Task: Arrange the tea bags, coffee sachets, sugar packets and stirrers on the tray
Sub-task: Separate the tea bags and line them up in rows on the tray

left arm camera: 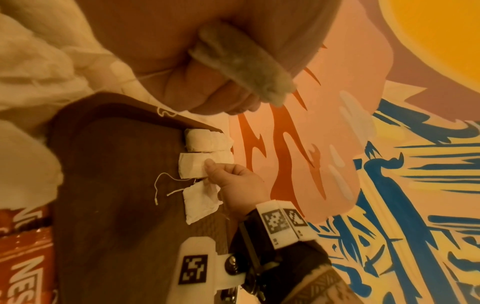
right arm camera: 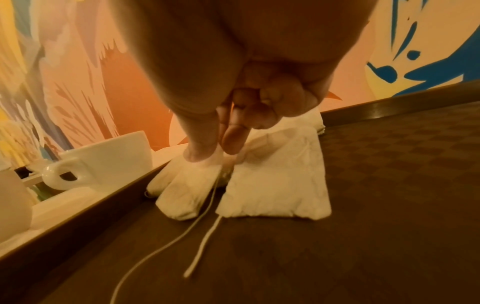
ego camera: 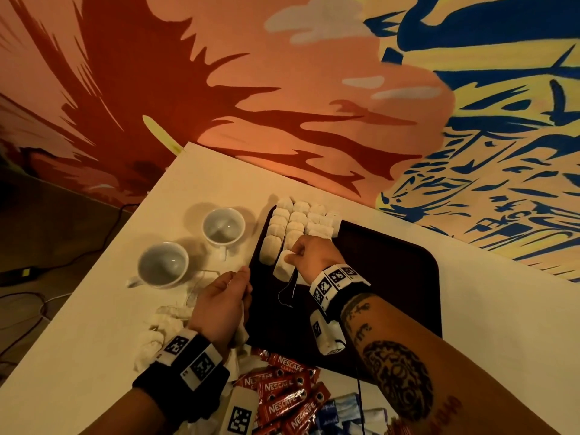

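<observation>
Several tea bags point(ego camera: 298, 221) lie in rows at the far left corner of the dark tray point(ego camera: 392, 277). My right hand point(ego camera: 293, 257) pinches the top of the nearest tea bag point(ego camera: 284, 268) in the middle row as it lies on the tray. In the right wrist view, thumb and forefinger point(right arm camera: 218, 150) meet between two bags point(right arm camera: 280, 185), with strings trailing toward the camera. At the tray's left edge, my left hand point(ego camera: 241, 277) grips more tea bags; the left wrist view shows its fingers curled round one point(left arm camera: 241, 67).
Two white cups point(ego camera: 223, 227) point(ego camera: 163, 265) stand left of the tray. Loose tea bags point(ego camera: 157, 334) are heaped by my left wrist. Red coffee sachets point(ego camera: 282, 394) and blue sugar packets point(ego camera: 339, 412) lie at the near edge. A painted wall runs behind the table.
</observation>
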Demonstrator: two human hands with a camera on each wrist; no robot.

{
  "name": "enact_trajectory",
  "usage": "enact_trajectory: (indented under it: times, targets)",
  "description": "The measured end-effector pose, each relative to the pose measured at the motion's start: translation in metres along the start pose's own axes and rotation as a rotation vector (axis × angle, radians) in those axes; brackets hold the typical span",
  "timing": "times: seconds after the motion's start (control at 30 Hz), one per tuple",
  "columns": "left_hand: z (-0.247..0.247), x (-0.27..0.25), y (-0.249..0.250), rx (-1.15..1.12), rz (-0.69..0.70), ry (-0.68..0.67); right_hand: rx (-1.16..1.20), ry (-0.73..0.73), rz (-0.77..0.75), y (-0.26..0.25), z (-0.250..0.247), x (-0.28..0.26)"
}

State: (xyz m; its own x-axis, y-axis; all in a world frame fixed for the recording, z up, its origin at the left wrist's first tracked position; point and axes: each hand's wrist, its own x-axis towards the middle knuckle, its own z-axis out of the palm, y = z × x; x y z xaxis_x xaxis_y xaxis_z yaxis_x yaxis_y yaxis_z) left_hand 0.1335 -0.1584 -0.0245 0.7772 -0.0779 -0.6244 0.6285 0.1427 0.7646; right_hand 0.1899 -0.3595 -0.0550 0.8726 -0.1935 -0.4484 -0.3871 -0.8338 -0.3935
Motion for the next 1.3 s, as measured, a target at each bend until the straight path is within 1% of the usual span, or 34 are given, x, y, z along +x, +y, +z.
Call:
enact_trajectory:
  times: [0.1,0.2,0.27,0.33,0.4,0.47,0.53,0.57,0.67,0.73,0.8,0.87,0.93,1.0,1.1,1.2,1.3]
  targets:
    - [0.004,-0.001,-0.001,0.000,0.016,0.001,0.015,0.059,0.000,-0.001,-0.007,-0.010]
    - [0.010,-0.003,0.001,-0.018,0.032,0.004,0.128,0.109,-0.101,-0.010,-0.014,-0.044]
    - [0.017,-0.005,0.004,0.014,0.080,0.035,0.285,0.070,-0.196,-0.017,-0.013,-0.078]
    - [0.024,-0.008,0.008,0.125,0.152,0.100,0.496,-0.040,-0.261,-0.024,-0.009,-0.113]
    - [0.030,-0.007,0.012,0.076,0.182,0.128,0.638,-0.141,-0.282,-0.026,0.002,-0.138]
    - [0.034,-0.007,0.012,0.090,0.159,0.156,0.704,-0.154,-0.265,-0.023,0.014,-0.150]
    - [0.040,-0.006,0.008,0.100,0.104,0.175,0.743,-0.103,-0.255,-0.017,0.021,-0.155]
    - [0.045,-0.007,0.005,0.125,0.082,0.123,0.742,-0.078,-0.250,-0.014,0.022,-0.156]
    - [0.050,-0.004,-0.008,0.015,0.027,0.028,0.792,-0.015,-0.217,-0.002,0.020,-0.160]
    - [0.048,-0.002,-0.010,0.027,-0.011,0.002,0.856,0.081,-0.190,0.003,0.016,-0.161]
    - [0.045,-0.005,-0.007,-0.057,-0.042,-0.023,0.964,0.163,-0.147,0.008,0.010,-0.160]
    - [0.045,-0.013,-0.004,-0.104,-0.063,-0.146,1.067,0.204,-0.108,0.010,0.005,-0.158]
    - [0.045,-0.020,-0.007,-0.086,-0.030,-0.265,1.093,0.222,-0.100,0.011,0.005,-0.156]
    - [0.045,-0.025,-0.009,-0.064,0.034,-0.299,1.068,0.211,-0.116,0.012,0.009,-0.154]
    - [0.047,-0.033,-0.003,0.035,0.128,-0.269,0.970,0.166,-0.142,0.015,0.017,-0.151]
    - [0.041,-0.030,-0.005,0.233,0.253,-0.229,0.913,0.205,-0.169,0.020,0.019,-0.145]
    - [0.029,-0.021,-0.012,0.439,0.298,-0.190,0.836,0.178,-0.220,0.017,0.016,-0.136]
